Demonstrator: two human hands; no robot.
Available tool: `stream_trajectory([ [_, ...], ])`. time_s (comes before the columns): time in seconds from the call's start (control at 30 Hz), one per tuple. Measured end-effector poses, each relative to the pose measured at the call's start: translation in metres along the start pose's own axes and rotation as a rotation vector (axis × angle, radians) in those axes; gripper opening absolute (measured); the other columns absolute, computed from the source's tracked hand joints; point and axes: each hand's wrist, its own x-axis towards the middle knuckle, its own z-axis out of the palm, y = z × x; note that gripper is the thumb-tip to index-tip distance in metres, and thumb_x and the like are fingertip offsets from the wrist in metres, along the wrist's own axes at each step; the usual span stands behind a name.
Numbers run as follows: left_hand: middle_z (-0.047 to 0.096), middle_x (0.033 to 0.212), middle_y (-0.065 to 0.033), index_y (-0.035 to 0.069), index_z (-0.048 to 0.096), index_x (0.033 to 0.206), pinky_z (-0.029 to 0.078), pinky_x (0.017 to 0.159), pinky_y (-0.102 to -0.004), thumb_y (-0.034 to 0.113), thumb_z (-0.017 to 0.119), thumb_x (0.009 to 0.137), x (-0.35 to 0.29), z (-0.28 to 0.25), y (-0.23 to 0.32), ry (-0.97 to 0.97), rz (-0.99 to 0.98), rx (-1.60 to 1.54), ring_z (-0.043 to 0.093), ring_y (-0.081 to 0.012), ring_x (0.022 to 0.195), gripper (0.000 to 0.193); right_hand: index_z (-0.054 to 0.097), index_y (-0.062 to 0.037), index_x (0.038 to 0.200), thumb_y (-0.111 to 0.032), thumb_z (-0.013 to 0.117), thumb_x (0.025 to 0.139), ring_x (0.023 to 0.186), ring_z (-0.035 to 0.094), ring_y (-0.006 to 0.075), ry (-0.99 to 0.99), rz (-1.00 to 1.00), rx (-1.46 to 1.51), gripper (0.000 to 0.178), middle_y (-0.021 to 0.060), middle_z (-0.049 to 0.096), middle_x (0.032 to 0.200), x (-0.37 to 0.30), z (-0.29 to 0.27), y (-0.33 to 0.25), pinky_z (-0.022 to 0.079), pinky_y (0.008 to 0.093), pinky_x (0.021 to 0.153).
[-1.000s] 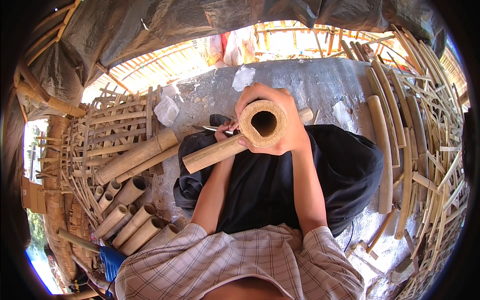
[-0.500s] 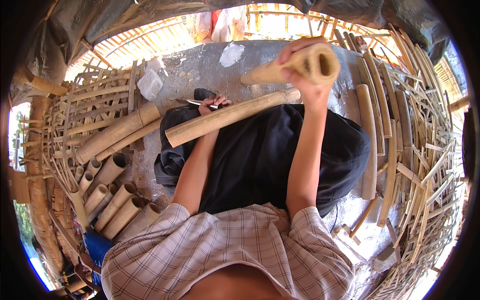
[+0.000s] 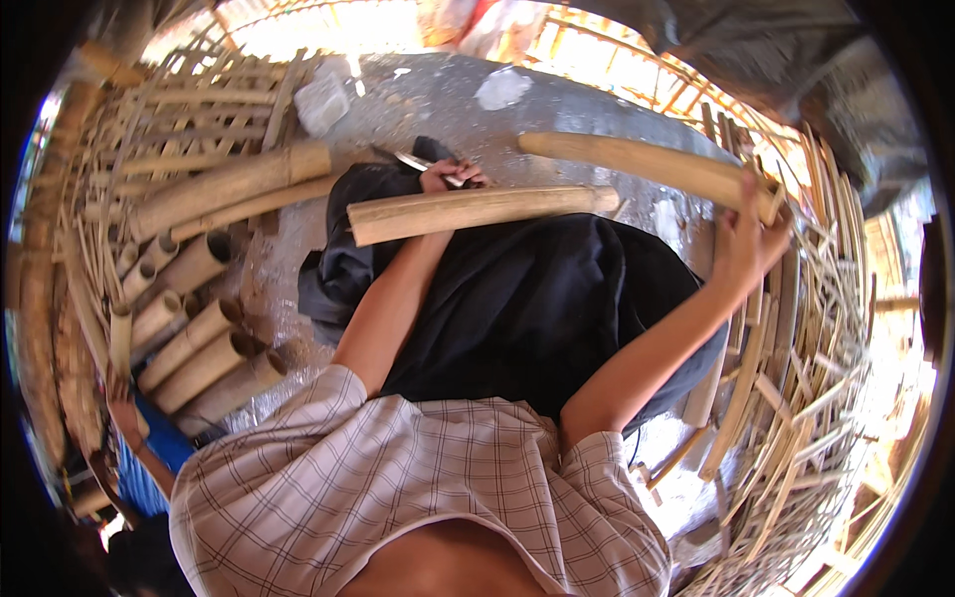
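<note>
My right hand (image 3: 751, 229) is stretched out to the right, its fingers closed round the near end of a split bamboo length (image 3: 637, 159). That length points left over the grey ground. My left hand (image 3: 453, 176) is closed on a knife (image 3: 411, 160) by my left knee, its pale blade pointing up and left. Another split bamboo length (image 3: 482, 212) lies over my left wrist and across the dark cloth (image 3: 517, 298) on my lap. It hides part of the left wrist.
Several cut bamboo tubes (image 3: 204, 338) lie at the left, below a thick bamboo pole (image 3: 234, 189) and lattice. A stone block (image 3: 321, 99) sits at the far left. Split bamboo strips (image 3: 796, 418) pile up at the right. Another person's arm (image 3: 134, 428) shows at the lower left.
My right hand has swung right and nearer with its bamboo length, which has turned from end-on to side-on. The left hand still holds the knife. The view has shifted.
</note>
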Motion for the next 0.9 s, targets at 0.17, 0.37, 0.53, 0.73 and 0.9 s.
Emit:
stream_trajectory([
  [0.17, 0.048, 0.068, -0.0032, 0.011, 0.041, 0.060, 0.040, 0.075, -0.0331, 0.010, 0.054, 0.072, 0.005, 0.007, -0.008, -0.021, -0.084, -0.039, 0.048, -0.0143, 0.066, 0.018, 0.059, -0.0009, 0.116, -0.027, 0.088, 0.083, 0.076, 0.061, 0.0125, -0.125, -0.027, -0.042, 0.051, 0.0065, 0.066, 0.100, 0.000, -0.031, -0.012, 0.048, 0.0240, 0.057],
  [0.37, 0.047, 0.064, -0.0034, 0.012, 0.044, 0.062, 0.041, 0.072, -0.0351, 0.010, 0.054, 0.071, 0.002, 0.006, -0.012, 0.098, 0.021, -0.019, 0.048, -0.0160, 0.064, 0.014, 0.061, -0.0036, 0.107, -0.029, 0.084, 0.087, 0.076, 0.058, 0.0088, -0.555, -0.017, -0.507, 0.039, 0.0039, 0.061, 0.094, -0.016, -0.065, -0.059, 0.047, 0.0236, 0.063],
  [0.53, 0.047, 0.065, -0.0048, 0.011, 0.044, 0.063, 0.043, 0.071, -0.0369, 0.009, 0.054, 0.072, -0.004, -0.001, 0.007, 0.099, 0.079, 0.032, 0.048, -0.0181, 0.064, 0.013, 0.064, -0.0018, 0.110, -0.019, 0.090, 0.073, 0.075, 0.065, 0.0187, -0.849, -0.084, -0.856, 0.048, 0.0119, 0.069, 0.091, -0.041, -0.082, -0.060, 0.052, 0.0333, 0.062],
  [0.73, 0.047, 0.070, -0.0038, 0.013, 0.041, 0.063, 0.041, 0.071, -0.0349, 0.007, 0.055, 0.073, 0.005, 0.012, -0.012, 0.077, -0.051, -0.055, 0.049, -0.0167, 0.066, 0.018, 0.063, -0.0023, 0.109, -0.031, 0.090, 0.068, 0.097, 0.068, 0.0370, -1.262, 0.064, -1.315, 0.057, 0.0197, 0.069, 0.104, -0.064, -0.094, -0.046, 0.053, 0.0452, 0.088],
  [0.9, 0.047, 0.072, -0.0042, 0.014, 0.040, 0.060, 0.042, 0.074, -0.0346, 0.008, 0.056, 0.074, 0.005, -0.008, 0.000, 0.016, -0.008, 0.001, 0.049, -0.0164, 0.069, 0.023, 0.057, 0.0007, 0.112, -0.037, 0.089, 0.071, 0.096, 0.066, 0.0395, -1.318, 0.025, -1.247, 0.064, 0.0228, 0.068, 0.099, -0.092, -0.030, -0.014, 0.053, 0.0457, 0.086],
])
